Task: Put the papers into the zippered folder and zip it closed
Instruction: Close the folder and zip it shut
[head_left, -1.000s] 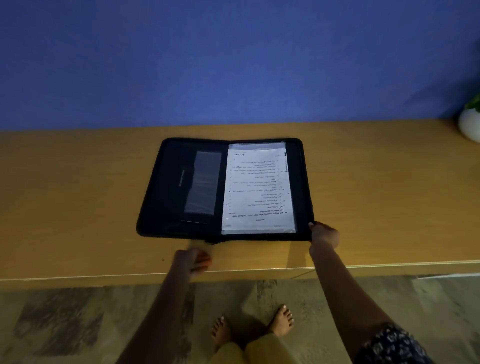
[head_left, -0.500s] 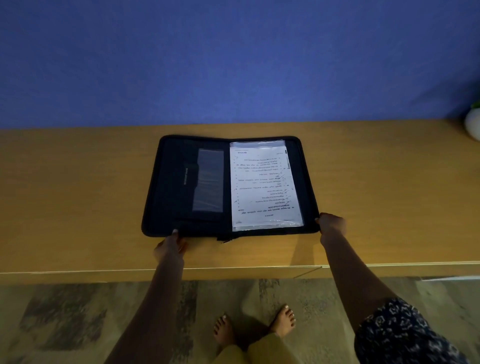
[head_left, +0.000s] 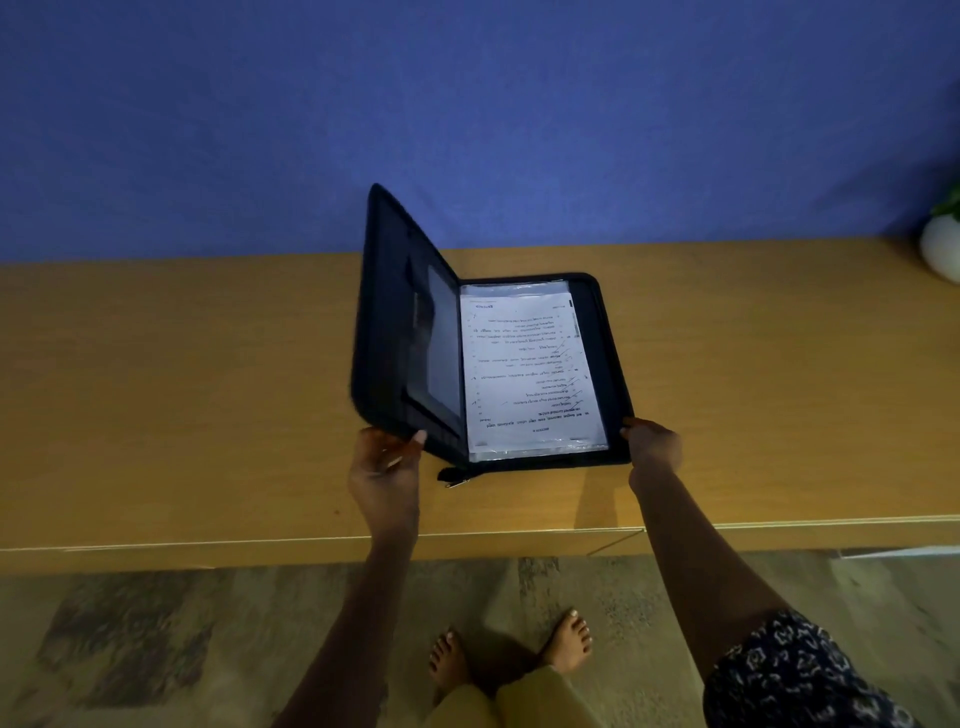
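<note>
Blue wall (head_left: 467, 104) behind, wood-tone tabletop (head_left: 182, 389) in front of it, mottled floor (head_left: 156, 649) below the front edge. White pot (head_left: 943, 247) with a bit of green seen at the far right of the table, cut by the frame edge. Light is dim.

Zippered folder (head_left: 608, 364) is sat mid-table, half open: right half is laid flat on the wood, left cover (head_left: 395, 322) is lifted steeply, hinged along the spine. Papers (head_left: 530, 374) are lodged in the right half under a clear plastic sleeve, printed text upside down to the camera. A pale window pocket (head_left: 441, 338) is seen on the inside of the raised cover. Zipper pull (head_left: 457, 480) is hanging loose at the near end of the spine, on the table. Zip is not closed.

Left hand (head_left: 382, 462): near corner of the raised cover is pinched, thumb (head_left: 420, 437) pressed on the inner face, remaining fingers wrapped behind the cover and mostly hidden.

Right hand (head_left: 654, 449): near right corner of the flat half is held, fingers curled tight, narrow; how far they are tucked under the edge cannot be told.

Bare feet (head_left: 452, 660) and a patterned sleeve (head_left: 789, 675) are visible at the bottom.
</note>
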